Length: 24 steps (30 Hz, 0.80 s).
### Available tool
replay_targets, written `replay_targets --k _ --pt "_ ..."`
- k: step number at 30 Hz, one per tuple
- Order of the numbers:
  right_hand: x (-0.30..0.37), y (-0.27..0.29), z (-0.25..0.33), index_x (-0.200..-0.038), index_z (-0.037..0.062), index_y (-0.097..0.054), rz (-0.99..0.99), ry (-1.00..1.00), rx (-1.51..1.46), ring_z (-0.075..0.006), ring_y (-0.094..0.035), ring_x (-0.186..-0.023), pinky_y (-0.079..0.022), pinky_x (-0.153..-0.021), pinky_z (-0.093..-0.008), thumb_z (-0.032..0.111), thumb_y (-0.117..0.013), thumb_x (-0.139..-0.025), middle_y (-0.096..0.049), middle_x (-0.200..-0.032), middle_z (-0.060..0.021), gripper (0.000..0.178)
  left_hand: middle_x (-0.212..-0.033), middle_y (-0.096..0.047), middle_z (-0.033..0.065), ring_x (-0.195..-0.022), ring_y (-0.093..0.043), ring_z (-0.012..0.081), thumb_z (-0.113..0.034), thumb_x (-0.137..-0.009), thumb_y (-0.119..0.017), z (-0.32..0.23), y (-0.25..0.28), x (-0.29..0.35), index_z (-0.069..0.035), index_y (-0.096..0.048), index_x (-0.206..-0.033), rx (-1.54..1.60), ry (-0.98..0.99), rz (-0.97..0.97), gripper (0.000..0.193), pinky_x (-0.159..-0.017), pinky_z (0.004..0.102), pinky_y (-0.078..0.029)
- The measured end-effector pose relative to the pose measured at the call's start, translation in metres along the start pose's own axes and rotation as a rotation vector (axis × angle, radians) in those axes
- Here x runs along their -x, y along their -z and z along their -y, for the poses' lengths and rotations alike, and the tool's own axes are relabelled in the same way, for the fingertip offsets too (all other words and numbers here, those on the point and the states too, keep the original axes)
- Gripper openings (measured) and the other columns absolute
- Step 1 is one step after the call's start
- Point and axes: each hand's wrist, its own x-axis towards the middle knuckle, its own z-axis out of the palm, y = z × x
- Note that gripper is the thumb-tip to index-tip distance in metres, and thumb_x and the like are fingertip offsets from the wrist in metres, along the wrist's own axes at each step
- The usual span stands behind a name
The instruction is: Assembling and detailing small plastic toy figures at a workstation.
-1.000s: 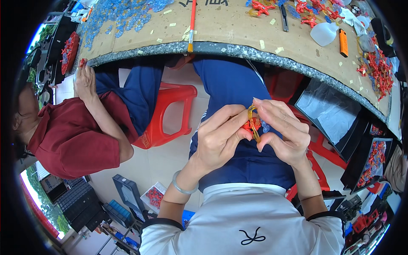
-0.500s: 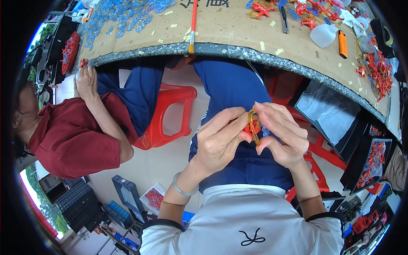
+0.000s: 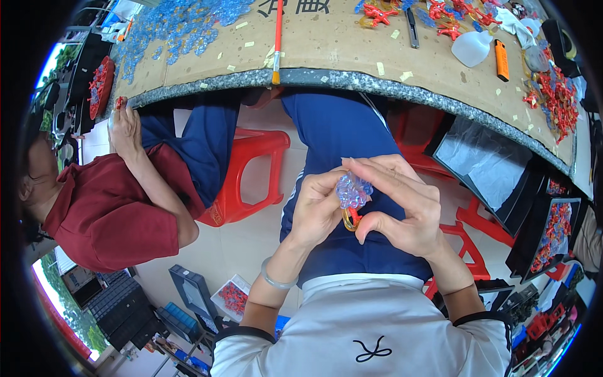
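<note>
I hold a small plastic figure (image 3: 353, 192) over my lap, with a translucent blue lumpy part, a red part and an amber loop at its lower end. My left hand (image 3: 317, 204) is closed on its left side, fingers bent behind it. Around the other side curves my right hand (image 3: 405, 204), its fingertips at the figure's top and its thumb by the amber loop. The palm side of the left hand is hidden.
A cardboard-covered table (image 3: 339, 50) carries blue pieces (image 3: 188, 28), red figures (image 3: 556, 103), a paintbrush (image 3: 277, 44), an orange lighter (image 3: 501, 61) and a white plastic bottle (image 3: 471, 48). At left a co-worker in a maroon shirt (image 3: 125, 207) sits on a red stool (image 3: 251, 169). A lined black bin (image 3: 483, 163) stands right.
The figure has been turned so its blue lumpy part now shows and the amber loop points down. Both hands have shifted slightly left, and the right thumb has moved lower.
</note>
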Motion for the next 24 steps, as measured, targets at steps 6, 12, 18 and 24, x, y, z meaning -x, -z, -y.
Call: replay_targets --k 6,12,18,24 --pt "-0.004 -0.001 0.004 -0.118 -0.0035 -0.059 -0.01 0.0 0.042 -0.0309 -0.059 -0.1 -0.048 -0.086 -0.0369 0.023 -0.083 -0.052 -0.062 -0.117 -0.0162 0.076 -0.103 -0.062 0.0119 -0.087 -0.061 0.0129 -0.01 -0.097 -0.047 0.004 0.003 -0.002 0.007 -0.053 -0.121 0.049 0.025 0.047 0.03 -0.079 0.0253 -0.05" --pt "-0.002 -0.001 0.0 -0.111 -0.002 -0.063 -0.186 -0.037 0.108 -0.0288 -0.06 -0.097 -0.048 -0.084 -0.0358 0.018 -0.084 -0.052 -0.065 -0.112 -0.0147 0.065 -0.112 -0.054 0.0092 -0.097 -0.055 0.0127 -0.043 -0.092 -0.056 -0.002 -0.015 -0.002 0.005 -0.039 -0.134 -0.374 0.081 0.023 0.066 -0.084 0.0245 -0.045" --pt "0.001 -0.001 0.002 -0.103 -0.0005 -0.067 -0.254 -0.046 0.147 -0.0265 -0.062 -0.089 -0.05 -0.078 -0.0331 0.012 -0.083 -0.054 -0.067 -0.104 -0.015 0.053 -0.124 -0.05 0.0122 -0.105 -0.053 0.016 -0.056 -0.086 -0.058 -0.001 -0.014 0.0 0.004 -0.032 -0.138 -0.363 0.11 0.084 0.083 -0.091 0.0291 -0.043" --pt "0.001 0.002 0.001 -0.099 -0.0024 -0.069 -0.288 -0.002 0.164 -0.0253 -0.064 -0.082 -0.051 -0.072 -0.0315 -0.002 -0.075 -0.06 -0.068 -0.1 -0.0166 0.039 -0.128 -0.049 0.0112 -0.105 -0.051 0.0155 -0.054 -0.09 -0.053 -0.001 -0.011 0.004 0.004 -0.03 -0.14 -0.418 0.139 0.104 0.08 -0.088 0.0284 -0.042"
